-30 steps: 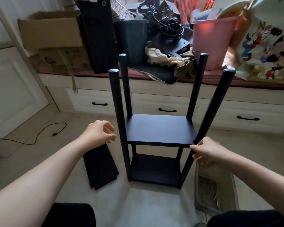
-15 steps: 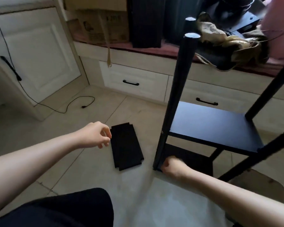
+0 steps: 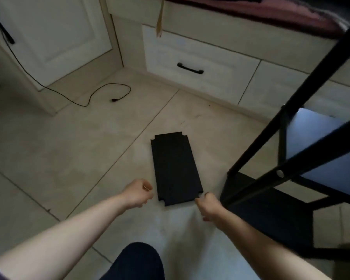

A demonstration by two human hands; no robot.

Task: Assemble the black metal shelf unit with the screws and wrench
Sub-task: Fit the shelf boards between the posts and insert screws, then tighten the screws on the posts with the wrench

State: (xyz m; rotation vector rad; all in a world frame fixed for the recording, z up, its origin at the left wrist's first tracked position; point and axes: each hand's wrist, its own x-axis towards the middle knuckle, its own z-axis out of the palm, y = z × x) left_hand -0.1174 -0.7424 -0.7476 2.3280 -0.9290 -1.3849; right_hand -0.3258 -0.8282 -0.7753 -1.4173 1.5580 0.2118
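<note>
Tiled floor bears the black shelf frame at right, white drawers behind, a loose shelf panel flat between both hands, a cable left; left hand loosely curled, empty, right hand fingering the panel's near corner, grip unclear.

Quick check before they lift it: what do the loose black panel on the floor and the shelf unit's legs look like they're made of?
Loose black panel: thin, flat and matte black with notched corners, so probably painted sheet metal, though coated board would look the same. Shelf unit's legs: slim, straight black tubes with a faint sheen and a visible screw head, likely powder-coated metal.
</note>
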